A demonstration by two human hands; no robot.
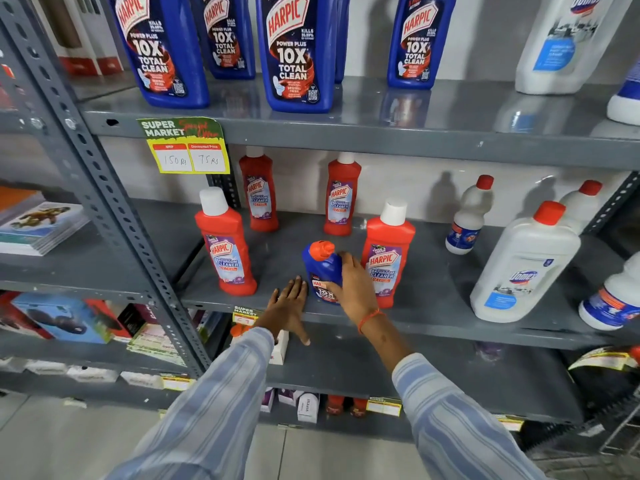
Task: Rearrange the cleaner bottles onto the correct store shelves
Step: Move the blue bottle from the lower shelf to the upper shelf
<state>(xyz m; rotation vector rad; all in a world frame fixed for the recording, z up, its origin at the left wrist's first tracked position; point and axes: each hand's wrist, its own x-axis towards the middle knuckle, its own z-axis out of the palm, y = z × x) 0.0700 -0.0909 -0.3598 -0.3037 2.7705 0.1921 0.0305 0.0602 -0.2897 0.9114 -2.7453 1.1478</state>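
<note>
A small blue Harpic bottle (321,268) with an orange cap stands near the front of the middle shelf (433,317), among several red Harpic bathroom cleaner bottles (227,247). My right hand (351,284) is wrapped around the blue bottle's right side. My left hand (289,306) lies flat and open on the shelf's front edge, just left of that bottle, holding nothing. Several large blue Harpic bottles (298,53) stand on the upper shelf (381,133).
White Domex bottles (523,268) with red caps fill the right of the middle shelf, and one more white bottle (568,39) stands on the upper shelf. A yellow price tag (188,150) hangs from the upper shelf's edge. Books (38,226) lie on the left rack.
</note>
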